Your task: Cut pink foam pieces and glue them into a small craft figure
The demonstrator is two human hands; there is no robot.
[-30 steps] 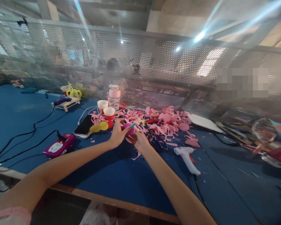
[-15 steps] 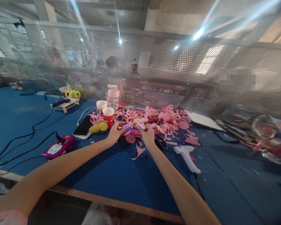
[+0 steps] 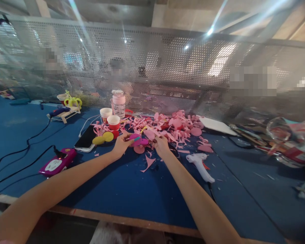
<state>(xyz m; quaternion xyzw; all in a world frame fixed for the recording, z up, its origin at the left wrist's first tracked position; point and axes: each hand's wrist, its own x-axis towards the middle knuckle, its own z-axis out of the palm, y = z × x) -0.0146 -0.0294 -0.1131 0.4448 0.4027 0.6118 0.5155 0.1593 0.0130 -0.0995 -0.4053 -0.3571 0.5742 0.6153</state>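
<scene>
My left hand [image 3: 121, 146] pinches the edge of a purple rounded piece [image 3: 134, 136], which carries a small teal strip. My right hand [image 3: 160, 145] is closed on the edge of a flat pink disc [image 3: 149, 134], held just right of the purple piece and facing me. Beneath the purple piece, another pink disc [image 3: 139, 149] shows partly. Behind both hands spreads a heap of pink scraps and cut-outs [image 3: 167, 130]. Two yellow discs [image 3: 108, 136] and a red one [image 3: 115, 134] are left of my left hand.
A white glue gun [image 3: 202, 167] lies to the right. Left are a phone [image 3: 84, 138], a purple power strip [image 3: 58, 162] and a blue glue gun [image 3: 59, 112] on a stand. Paper cups [image 3: 113, 122] and a pink-lidded bottle [image 3: 119, 103] stand behind. A perforated metal screen [image 3: 167, 67] borders the table.
The pink disc in my right hand has turned from a tilted, edge-on pose to show its flat face. The whole view has shifted slightly.
</scene>
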